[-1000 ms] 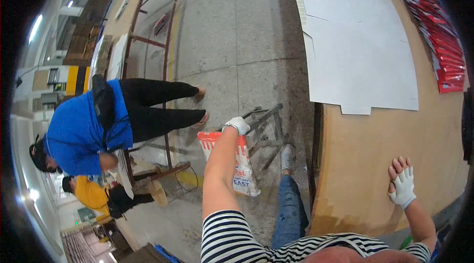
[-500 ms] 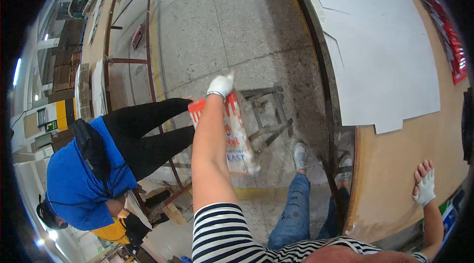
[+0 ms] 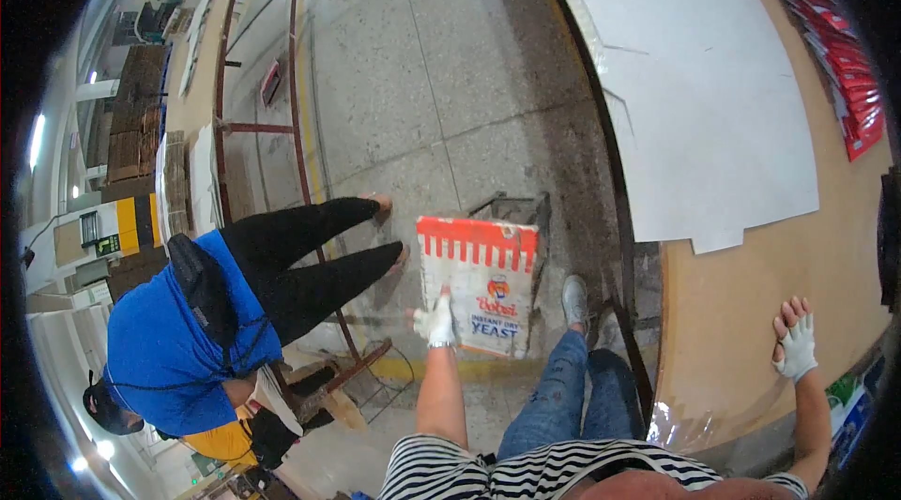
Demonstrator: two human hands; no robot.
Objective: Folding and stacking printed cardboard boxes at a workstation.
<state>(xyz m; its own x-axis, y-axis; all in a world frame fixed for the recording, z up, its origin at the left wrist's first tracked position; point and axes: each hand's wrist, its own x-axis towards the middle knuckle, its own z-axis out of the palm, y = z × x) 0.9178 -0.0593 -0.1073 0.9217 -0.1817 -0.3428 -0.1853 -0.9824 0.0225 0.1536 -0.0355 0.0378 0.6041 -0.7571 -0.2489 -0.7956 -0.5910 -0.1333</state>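
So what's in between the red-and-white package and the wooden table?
In the head view, the person's legs in blue jeans and light shoes are between the package and table, with grey floor and part of a metal frame.

The white-and-red box [image 3: 481,261] bears, on its front face, a small emblem [image 3: 497,287], one line of red lettering [image 3: 496,308] and two lines of blue capitals [image 3: 495,327]. The green sign [image 3: 107,245], beside yellow-and-black stripes [image 3: 137,221], and the red packages [image 3: 831,50] show print too small to read.
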